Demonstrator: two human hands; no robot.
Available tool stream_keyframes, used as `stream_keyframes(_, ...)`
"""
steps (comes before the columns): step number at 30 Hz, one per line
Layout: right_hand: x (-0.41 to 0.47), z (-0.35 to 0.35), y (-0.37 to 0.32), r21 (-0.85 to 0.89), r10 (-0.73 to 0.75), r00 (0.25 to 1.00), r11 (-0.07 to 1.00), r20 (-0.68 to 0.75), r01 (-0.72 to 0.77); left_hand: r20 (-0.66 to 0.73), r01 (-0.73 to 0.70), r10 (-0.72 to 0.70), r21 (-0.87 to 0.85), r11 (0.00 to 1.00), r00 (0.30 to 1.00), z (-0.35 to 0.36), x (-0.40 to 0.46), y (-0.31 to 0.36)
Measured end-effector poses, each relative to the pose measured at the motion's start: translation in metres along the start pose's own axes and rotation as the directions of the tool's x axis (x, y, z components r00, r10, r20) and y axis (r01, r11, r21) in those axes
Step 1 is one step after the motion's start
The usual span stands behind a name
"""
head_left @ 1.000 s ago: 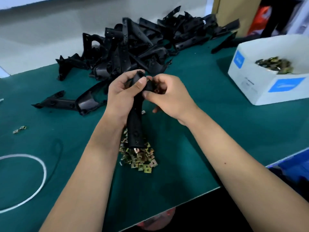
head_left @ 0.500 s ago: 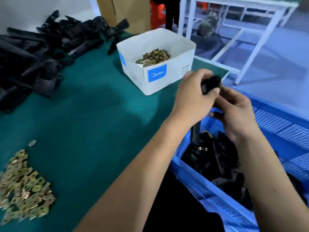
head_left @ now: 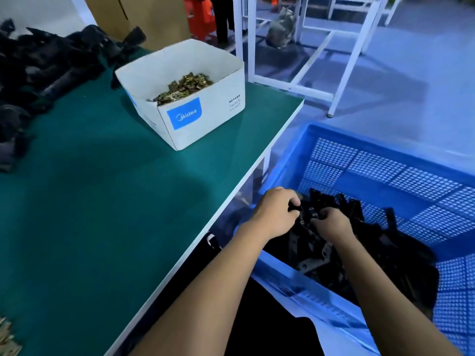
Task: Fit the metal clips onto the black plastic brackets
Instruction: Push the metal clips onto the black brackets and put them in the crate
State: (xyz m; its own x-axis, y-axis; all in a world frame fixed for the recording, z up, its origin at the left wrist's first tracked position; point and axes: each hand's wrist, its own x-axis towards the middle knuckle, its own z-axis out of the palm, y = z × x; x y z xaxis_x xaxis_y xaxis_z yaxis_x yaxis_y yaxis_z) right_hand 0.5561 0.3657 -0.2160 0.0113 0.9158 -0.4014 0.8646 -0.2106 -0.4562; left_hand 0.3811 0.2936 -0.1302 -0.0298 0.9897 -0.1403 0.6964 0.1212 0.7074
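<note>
Bracket in hand: one black plastic bracket (head_left: 303, 222), long and flat with small square holes; I hold it down inside the blue crate, on top of the others.
My hands: two. My left hand (head_left: 277, 214) has its fingers curled round the bracket's upper end; my right hand (head_left: 331, 223) grips it just beside, fingers tucked under.
Crate: one blue plastic crate (head_left: 385, 160) with perforated walls, standing off the desk's right edge; it holds a heap of black brackets, too tangled for me to count.
Clips: brassy metal clips (head_left: 183, 86), small and squarish, piled in one white cardboard box (head_left: 205, 119) with a blue label; a few more (head_left: 6, 337) lie loose at the desk's near left corner.
Unfinished brackets: one dark blurred pile (head_left: 46, 73) at far left.
Desk: one, with a green matte top (head_left: 102, 214) and a white edge.
</note>
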Motion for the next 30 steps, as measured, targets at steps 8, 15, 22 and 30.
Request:
stream_keyframes(8,-0.05,-0.065,-0.118,0.141,-0.297,0.86,0.913,-0.415,0.384,-0.597,-0.272,0.145,-0.129,0.954,0.789,-0.072,0.008,0.059)
stream_keyframes(15,-0.147,-0.064,-0.249,0.062,-0.727,0.554,0.583,-0.405,0.81,-0.85,-0.315,0.045,-0.145,0.938,0.525,-0.175,-0.053,0.03)
stream_keyframes(22,-0.25,0.032,-0.36,0.066,-0.96,0.276,0.279,0.055,0.958,-0.982,-0.061,-0.143,-0.151,0.987,0.122,-0.248,-0.182,-0.072)
stream_keyframes(30,-0.382,0.163,-0.429,0.12,-0.945,-0.137,-0.105,0.296,0.987,-0.875,0.284,-0.15,-0.305,0.909,-0.461,-0.285,-0.375,-0.186)
